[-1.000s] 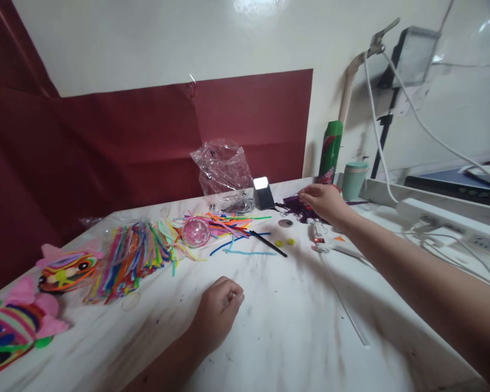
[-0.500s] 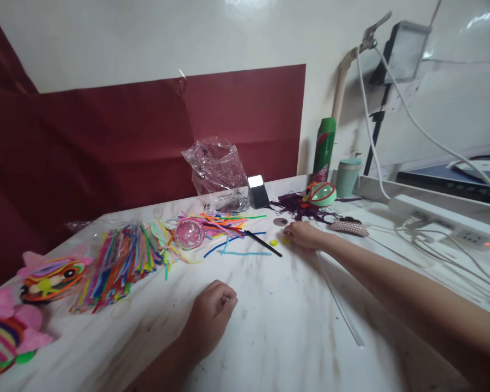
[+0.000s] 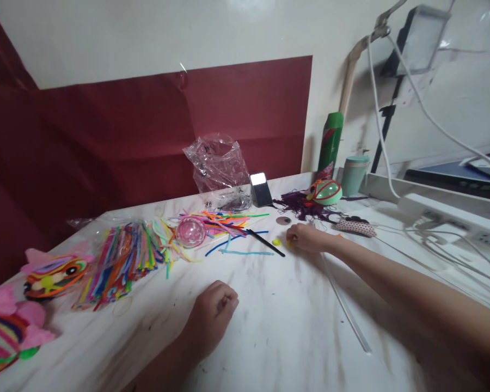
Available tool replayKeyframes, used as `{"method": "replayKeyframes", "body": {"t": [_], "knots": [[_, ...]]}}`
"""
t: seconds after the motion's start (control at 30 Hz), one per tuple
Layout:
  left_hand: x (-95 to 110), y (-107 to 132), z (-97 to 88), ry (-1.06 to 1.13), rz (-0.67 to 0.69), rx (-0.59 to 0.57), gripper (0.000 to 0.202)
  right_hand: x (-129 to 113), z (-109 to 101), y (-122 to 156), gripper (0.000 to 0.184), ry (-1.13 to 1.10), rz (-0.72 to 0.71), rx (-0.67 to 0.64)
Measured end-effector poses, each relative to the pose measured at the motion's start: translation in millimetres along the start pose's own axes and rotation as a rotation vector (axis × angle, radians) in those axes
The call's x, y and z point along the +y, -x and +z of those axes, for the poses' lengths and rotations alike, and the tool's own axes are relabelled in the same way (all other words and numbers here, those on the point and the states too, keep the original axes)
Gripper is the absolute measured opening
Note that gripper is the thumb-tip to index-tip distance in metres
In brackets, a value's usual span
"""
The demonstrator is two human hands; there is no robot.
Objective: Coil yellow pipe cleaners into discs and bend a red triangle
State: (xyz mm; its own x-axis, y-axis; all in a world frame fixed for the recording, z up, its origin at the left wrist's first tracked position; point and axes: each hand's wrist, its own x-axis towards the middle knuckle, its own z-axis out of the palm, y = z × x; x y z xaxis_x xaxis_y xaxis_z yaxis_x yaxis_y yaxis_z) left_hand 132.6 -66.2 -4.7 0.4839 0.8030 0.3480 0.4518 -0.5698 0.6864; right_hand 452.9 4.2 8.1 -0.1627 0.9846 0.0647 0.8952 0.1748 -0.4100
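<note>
My left hand (image 3: 213, 313) rests on the marbled tabletop, fingers curled into a loose fist with nothing showing in it. Further off to the right, my right hand (image 3: 306, 238) has its fingers pinched down at a small yellow piece (image 3: 289, 245), which they partly cover. Just left of those fingers lies another small yellow piece (image 3: 276, 242). A black pipe cleaner (image 3: 265, 243) and a light blue pipe cleaner (image 3: 247, 252) lie nearby. Behind the right hand is a flat round grey piece (image 3: 283, 220) with a dark spot.
Bundled pipe cleaners (image 3: 122, 261), a clear pink-lined dome (image 3: 191, 232) and decorated fish crafts (image 3: 57, 275) occupy the left. At the back stand a plastic bag (image 3: 220, 169) and green can (image 3: 330, 141). A clear glue stick (image 3: 347, 307) lies beneath my right forearm; a power strip (image 3: 453, 220) sits right.
The view has shifted slightly, so most things appear a little further right. My right hand stays at the yellow piece, and my left hand remains curled in place.
</note>
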Motion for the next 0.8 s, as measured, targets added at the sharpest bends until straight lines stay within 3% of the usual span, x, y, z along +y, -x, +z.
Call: {"method": "replayKeyframes", "body": {"t": [0.13, 0.27, 0.4, 0.53, 0.8], "knots": [[4.5, 1.0, 4.3, 0.046, -0.069, 0.033, 0.011, -37.7, 4.9, 15.7, 0.018, -0.228, -0.050, -0.027], [9.8, 2.1, 11.0, 0.198, -0.273, 0.063, 0.008, -92.4, 28.6, 33.8, 0.029, -0.442, -0.131, -0.105], [8.5, 3.9, 13.5, 0.393, -0.293, 0.088, 0.010, -131.5, 53.6, 46.8, 0.024, -0.666, -0.158, -0.166], [6.8, 5.1, 11.2, 0.399, -0.299, 0.139, 0.011, -145.5, 65.6, 50.7, 0.016, -0.734, -0.173, -0.137], [10.8, 1.2, 5.8, 0.481, -0.351, 0.260, 0.014, -150.7, 65.8, 51.7, 0.010, -0.932, -0.094, -0.169]]}}
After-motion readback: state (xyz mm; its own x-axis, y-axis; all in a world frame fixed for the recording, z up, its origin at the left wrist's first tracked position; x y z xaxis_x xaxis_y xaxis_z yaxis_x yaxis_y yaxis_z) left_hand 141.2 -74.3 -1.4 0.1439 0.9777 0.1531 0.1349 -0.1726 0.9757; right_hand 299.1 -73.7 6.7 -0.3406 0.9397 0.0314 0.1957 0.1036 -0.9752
